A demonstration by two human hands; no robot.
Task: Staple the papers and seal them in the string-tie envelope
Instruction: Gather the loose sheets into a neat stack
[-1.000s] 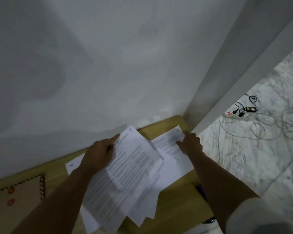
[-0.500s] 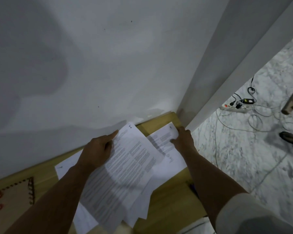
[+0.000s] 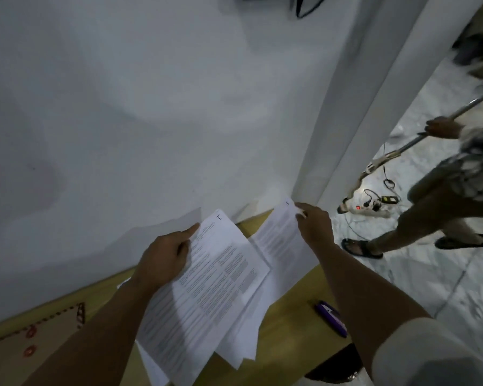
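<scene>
Head view: left hand (image 3: pixel 165 257) grips the printed papers (image 3: pixel 215 277) above the desk (image 3: pixel 287 319). Right hand (image 3: pixel 314 224) pinches a separate sheet (image 3: pixel 279 240). String-tie envelope (image 3: pixel 9 349) lies far left; purple stapler (image 3: pixel 331 319) lies right.

The wall (image 3: pixel 151 121) closes off the surface (image 3: pixel 285 324) from 10 to 1 o'clock. Overlapping papers (image 3: pixel 207 288) cover its middle. Bare wood lies open at 5 o'clock, except for a purple stapler (image 3: pixel 331 319) near the edge; the envelope (image 3: pixel 25 346) fills 8 o'clock.
</scene>
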